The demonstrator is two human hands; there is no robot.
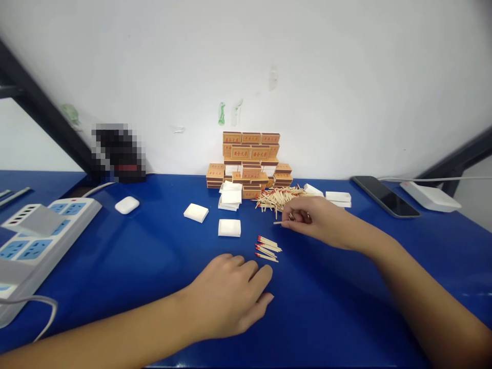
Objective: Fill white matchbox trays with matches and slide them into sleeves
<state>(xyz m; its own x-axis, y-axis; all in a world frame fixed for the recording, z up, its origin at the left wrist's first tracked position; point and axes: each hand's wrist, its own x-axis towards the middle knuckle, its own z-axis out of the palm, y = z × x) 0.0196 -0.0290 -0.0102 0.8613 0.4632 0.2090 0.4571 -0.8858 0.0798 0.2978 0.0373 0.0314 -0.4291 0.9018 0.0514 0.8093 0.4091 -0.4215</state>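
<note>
My right hand (307, 219) reaches forward beside a loose heap of matches (279, 197), its fingers pinched on one or two matchsticks. Its fingertips point left. My left hand (230, 300) lies palm down on the blue table (115, 256), fingers loosely curled and holding nothing. Just beyond its fingertips lies a small row of red-tipped matches (268, 248). Between the hands and the wall lie white inner trays: one (229, 227) in the middle, one (196, 212) to its left, a small stack (231, 196) behind.
Orange matchboxes (250, 161) are stacked against the white wall. More white trays (338, 197) lie right of the heap. A power strip (34, 236) and white earbud case (126, 205) sit at left, a phone (385, 196) and white box (429, 196) at right.
</note>
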